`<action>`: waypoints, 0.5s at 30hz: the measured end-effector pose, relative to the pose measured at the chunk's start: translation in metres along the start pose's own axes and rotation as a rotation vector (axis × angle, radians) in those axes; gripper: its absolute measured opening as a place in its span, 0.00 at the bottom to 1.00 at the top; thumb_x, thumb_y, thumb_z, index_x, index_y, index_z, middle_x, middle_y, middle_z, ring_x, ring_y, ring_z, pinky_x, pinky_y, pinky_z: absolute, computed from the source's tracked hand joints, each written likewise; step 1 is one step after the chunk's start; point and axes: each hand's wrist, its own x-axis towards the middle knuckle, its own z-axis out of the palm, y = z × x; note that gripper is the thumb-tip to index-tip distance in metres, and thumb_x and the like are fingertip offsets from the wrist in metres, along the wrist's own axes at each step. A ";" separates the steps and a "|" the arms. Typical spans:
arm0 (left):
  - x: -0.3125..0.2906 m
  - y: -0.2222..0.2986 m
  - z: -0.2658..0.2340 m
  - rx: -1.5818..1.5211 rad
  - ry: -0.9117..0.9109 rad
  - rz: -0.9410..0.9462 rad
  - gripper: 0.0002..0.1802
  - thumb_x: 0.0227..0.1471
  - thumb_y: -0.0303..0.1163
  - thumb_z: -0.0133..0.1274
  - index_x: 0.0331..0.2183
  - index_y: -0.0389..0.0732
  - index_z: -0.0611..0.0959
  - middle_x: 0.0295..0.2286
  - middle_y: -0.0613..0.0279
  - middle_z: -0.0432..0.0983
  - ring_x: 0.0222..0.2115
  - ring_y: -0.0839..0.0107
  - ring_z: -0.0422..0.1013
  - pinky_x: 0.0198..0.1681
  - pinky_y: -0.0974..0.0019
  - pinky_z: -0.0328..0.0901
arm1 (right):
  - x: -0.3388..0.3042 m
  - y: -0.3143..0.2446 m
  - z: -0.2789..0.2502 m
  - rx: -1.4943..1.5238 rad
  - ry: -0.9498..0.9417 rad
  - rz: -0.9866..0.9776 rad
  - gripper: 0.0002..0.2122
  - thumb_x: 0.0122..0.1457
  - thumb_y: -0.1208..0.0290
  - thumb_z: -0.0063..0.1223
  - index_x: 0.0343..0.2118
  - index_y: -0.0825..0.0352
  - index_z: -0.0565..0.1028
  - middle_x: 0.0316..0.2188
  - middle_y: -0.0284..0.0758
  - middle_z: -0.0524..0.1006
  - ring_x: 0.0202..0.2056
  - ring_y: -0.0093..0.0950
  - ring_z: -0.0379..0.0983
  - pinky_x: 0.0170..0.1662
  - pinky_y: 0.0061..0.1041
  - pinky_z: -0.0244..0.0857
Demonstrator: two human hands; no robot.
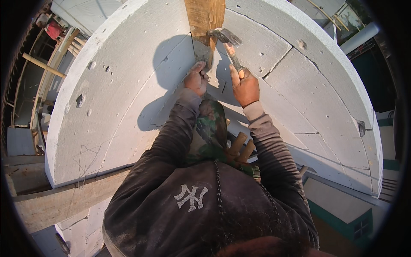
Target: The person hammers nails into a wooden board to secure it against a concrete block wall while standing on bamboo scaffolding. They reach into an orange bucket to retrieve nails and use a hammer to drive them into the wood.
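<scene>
My right hand [245,89] is wrapped round the handle of a claw hammer [231,52], index finger lying along it. The metal head is raised beside the lower part of a brown wooden board [200,19]. My left hand [196,79] is closed just below the board's greyish lower end, thumb and fingers pinched together. Whatever is between those fingers is too small to make out. Both hands are in front of a white block wall [141,64], which carries their dark shadow and mine.
Thin joint lines, pits and a chipped edge mark the wall. A timber beam [72,201] runs along its foot at left, near a loose thin wire [87,160]. Bamboo poles [45,64] and a person in red [53,30] are far left. A drop opens at lower right.
</scene>
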 end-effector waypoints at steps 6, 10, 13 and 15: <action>0.001 -0.008 0.003 0.677 -0.010 0.517 0.10 0.62 0.30 0.57 0.44 0.36 0.82 0.34 0.63 0.81 0.32 0.79 0.71 0.39 0.71 0.67 | 0.000 -0.003 -0.004 0.020 -0.003 -0.002 0.23 0.62 0.50 0.58 0.26 0.70 0.76 0.22 0.54 0.77 0.27 0.55 0.77 0.29 0.46 0.70; -0.002 0.001 0.008 0.761 -0.016 0.724 0.09 0.63 0.31 0.56 0.39 0.35 0.80 0.32 0.62 0.79 0.33 0.76 0.70 0.40 0.69 0.67 | 0.001 -0.005 -0.005 0.018 -0.013 -0.006 0.23 0.62 0.50 0.58 0.27 0.70 0.77 0.23 0.54 0.77 0.28 0.55 0.77 0.30 0.46 0.70; -0.018 0.006 0.046 0.566 -0.032 0.827 0.08 0.62 0.31 0.56 0.36 0.36 0.78 0.32 0.63 0.76 0.32 0.73 0.70 0.40 0.66 0.67 | 0.001 0.000 -0.008 -0.018 -0.014 0.016 0.23 0.62 0.49 0.58 0.28 0.70 0.77 0.23 0.54 0.77 0.28 0.55 0.77 0.30 0.46 0.71; -0.018 0.012 0.057 0.627 0.010 0.935 0.08 0.62 0.31 0.55 0.36 0.36 0.77 0.32 0.63 0.74 0.32 0.71 0.70 0.40 0.64 0.67 | 0.001 -0.002 -0.008 -0.038 -0.008 -0.001 0.22 0.63 0.51 0.58 0.28 0.71 0.77 0.22 0.53 0.77 0.26 0.52 0.76 0.29 0.44 0.70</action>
